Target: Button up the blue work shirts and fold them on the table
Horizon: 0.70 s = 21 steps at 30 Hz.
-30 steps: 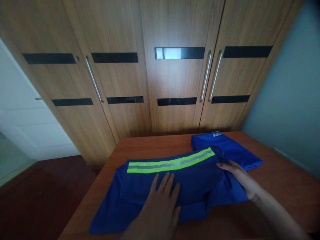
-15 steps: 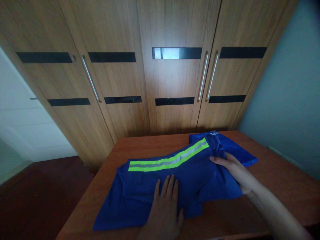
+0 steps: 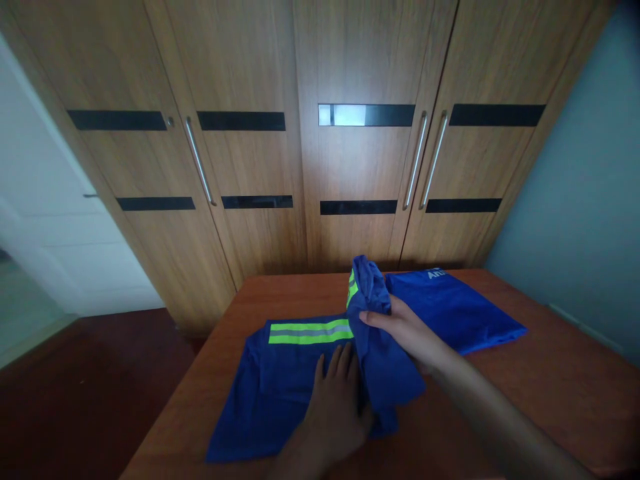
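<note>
A blue work garment (image 3: pixel 280 380) with a yellow-green and grey reflective stripe lies on the brown wooden table (image 3: pixel 525 393). My left hand (image 3: pixel 337 400) rests flat on its middle, fingers stretched out. My right hand (image 3: pixel 407 330) grips the garment's right end and holds it lifted and folded over toward the left, above the left hand. A second blue garment (image 3: pixel 455 307), folded, with white lettering, lies behind my right hand at the table's far right.
A wooden wardrobe (image 3: pixel 310 147) with long metal handles stands right behind the table. A white door (image 3: pixel 45 227) and dark floor are at the left. A grey-blue wall (image 3: pixel 585 200) runs along the right.
My right hand has closed on the garment's right end, raised it off the table and carried it leftward. The left hand stays pressed on the cloth.
</note>
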{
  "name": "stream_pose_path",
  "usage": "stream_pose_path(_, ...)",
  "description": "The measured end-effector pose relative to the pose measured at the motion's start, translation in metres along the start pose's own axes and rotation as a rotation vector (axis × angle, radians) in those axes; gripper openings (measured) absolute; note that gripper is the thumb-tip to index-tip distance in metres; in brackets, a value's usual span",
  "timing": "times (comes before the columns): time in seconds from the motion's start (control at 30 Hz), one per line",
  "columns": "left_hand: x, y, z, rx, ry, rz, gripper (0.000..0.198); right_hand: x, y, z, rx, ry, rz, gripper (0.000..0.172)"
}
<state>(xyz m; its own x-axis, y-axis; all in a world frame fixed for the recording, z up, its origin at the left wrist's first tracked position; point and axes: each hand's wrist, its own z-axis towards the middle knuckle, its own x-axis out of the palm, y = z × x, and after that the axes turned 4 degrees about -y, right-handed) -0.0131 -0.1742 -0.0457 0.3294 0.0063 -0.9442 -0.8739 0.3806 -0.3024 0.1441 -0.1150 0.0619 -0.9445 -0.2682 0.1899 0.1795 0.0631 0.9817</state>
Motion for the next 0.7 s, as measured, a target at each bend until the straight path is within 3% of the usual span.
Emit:
stream_pose_path(0.13, -0.013, 0.019, 0.023, 0.008, -0.081, 0.090, 0.077, -0.003, 0.004, -0.001, 0.022, -0.007, 0.005, 0.033)
stream_pose_path(0.2, -0.012, 0.024, 0.038, 0.025, -0.060, 0.131, 0.077, -0.002, 0.003, 0.000, 0.015, 0.010, -0.003, 0.032)
stream_pose_path(0.4, -0.001, 0.011, 0.057, 0.090, 0.032, 0.131, 0.074, 0.001, -0.006, 0.008, -0.031, -0.003, -0.091, 0.026)
stream_pose_path(0.53, -0.022, 0.016, 0.032, 0.128, -0.057, 0.127, 0.063, -0.011, 0.002, 0.006, -0.016, -0.048, -0.076, 0.025)
stream_pose_path(0.7, -0.054, 0.075, -0.030, 0.057, -0.096, 0.163, 0.048, -0.029, 0.015, -0.001, 0.022, -0.067, -0.078, 0.025)
